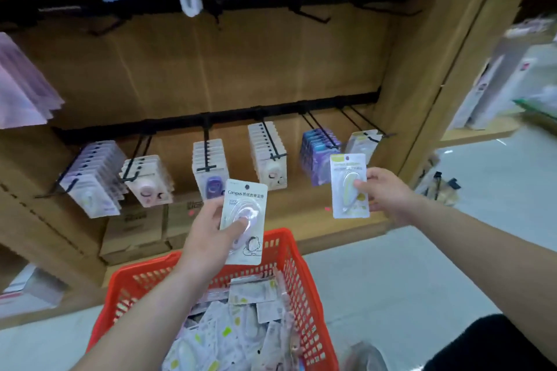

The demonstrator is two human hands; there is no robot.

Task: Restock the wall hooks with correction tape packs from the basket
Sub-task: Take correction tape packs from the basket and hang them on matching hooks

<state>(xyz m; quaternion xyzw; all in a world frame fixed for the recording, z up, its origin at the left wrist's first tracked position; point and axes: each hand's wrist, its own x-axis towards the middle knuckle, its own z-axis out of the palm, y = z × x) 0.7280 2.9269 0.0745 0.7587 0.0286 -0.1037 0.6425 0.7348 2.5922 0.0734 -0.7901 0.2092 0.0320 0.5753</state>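
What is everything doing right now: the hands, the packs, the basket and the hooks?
Left hand, holds the white-and-lilac correction tape pack above the basket.
Right hand, holds the white-and-yellow correction tape pack up near the far-right hook.
Red plastic mesh basket, full of loose packs.
Black wire wall hooks, lower row loaded; far-right one holds few.
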